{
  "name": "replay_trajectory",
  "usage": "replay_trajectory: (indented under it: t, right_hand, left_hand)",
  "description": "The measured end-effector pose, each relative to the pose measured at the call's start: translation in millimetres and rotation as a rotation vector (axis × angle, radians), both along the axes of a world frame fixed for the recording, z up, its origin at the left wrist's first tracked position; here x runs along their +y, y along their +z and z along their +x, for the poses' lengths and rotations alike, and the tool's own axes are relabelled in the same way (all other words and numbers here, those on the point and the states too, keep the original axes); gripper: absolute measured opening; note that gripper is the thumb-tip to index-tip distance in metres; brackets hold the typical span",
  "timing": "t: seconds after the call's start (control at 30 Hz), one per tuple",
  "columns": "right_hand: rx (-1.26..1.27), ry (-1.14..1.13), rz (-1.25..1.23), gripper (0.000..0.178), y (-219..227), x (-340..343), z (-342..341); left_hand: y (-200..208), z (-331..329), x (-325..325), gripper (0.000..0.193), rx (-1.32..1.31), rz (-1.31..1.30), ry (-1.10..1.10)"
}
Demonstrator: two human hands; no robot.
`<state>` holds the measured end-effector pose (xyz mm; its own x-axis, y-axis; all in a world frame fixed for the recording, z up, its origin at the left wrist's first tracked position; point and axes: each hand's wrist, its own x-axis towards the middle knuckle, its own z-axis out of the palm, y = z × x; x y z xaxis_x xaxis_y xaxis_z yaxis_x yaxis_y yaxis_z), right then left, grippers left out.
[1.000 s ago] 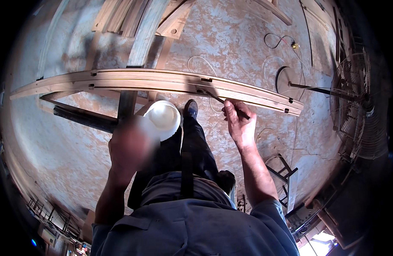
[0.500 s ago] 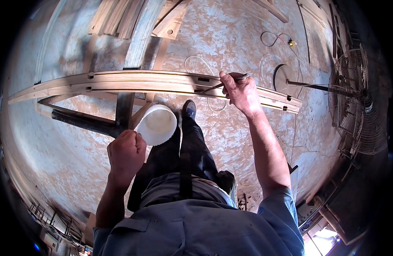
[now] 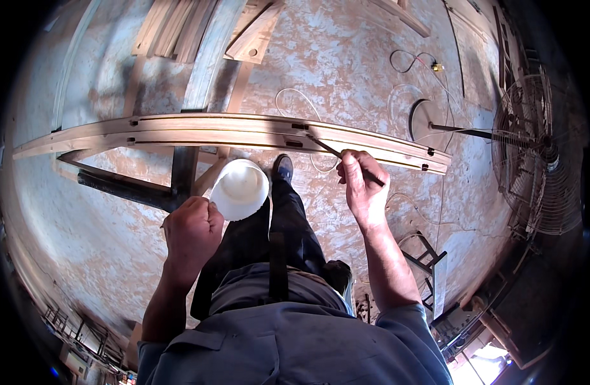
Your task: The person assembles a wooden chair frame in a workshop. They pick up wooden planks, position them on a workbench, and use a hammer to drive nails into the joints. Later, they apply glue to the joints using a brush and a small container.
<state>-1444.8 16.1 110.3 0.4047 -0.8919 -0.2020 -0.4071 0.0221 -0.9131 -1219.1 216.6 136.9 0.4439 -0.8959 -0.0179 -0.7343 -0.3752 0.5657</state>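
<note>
My left hand [image 3: 193, 231] is closed on the rim of a white plastic tub [image 3: 234, 209], tilted so that the whitish stuff inside shows. In my closed right hand [image 3: 367, 192] is a thin dark stick [image 3: 326, 147]. Its far end lies at the wooden rails, near a cut slot [image 3: 300, 126]; whether it has bristles I cannot make out. Two long pale wooden rails [image 3: 224, 122] lie side by side across in front of me, with grooves along them and dark slots cut through. The nearer rail has a slot [image 3: 294, 144] close to the stick.
A dark metal support [image 3: 186, 168] holds the rails on the left. More boards [image 3: 170, 29] lie at the far left. On the right stands a wire-caged fan [image 3: 539, 154] with a round base [image 3: 423, 120]. Thin cable [image 3: 320, 168] trails on the floor.
My right hand has drawn back toward me, and the stick now points away to the far left. The stick's tip has moved from the near rail to the far one. The tub barely shifted.
</note>
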Motion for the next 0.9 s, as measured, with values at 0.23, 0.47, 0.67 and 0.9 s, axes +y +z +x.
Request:
replay_trajectory:
  t: [0.23, 0.47, 0.67, 0.9]
  right_hand:
    - [0.11, -0.057, 0.21, 0.041, -8.6, -42.3, 20.0]
    - [0.403, 0.287, 0.145, 0.049, 1.1, -102.1, 56.9]
    - [0.353, 0.41, -0.068, 0.056, -8.1, -83.5, 58.0]
    - [0.05, 0.352, -0.463, 0.014, -23.4, -17.0, 29.7]
  left_hand:
    - [0.4, -5.5, -5.4, 0.02, 0.006, 0.003, -0.02]
    - [2.4, -9.7, -6.9, 0.022, 0.025, 0.033, 0.026]
    - [-9.7, -11.0, 8.4, 0.021, -0.051, 0.114, 0.006]
    - [-14.0, -12.2, 11.5, 0.021, -0.043, 0.11, 0.035]
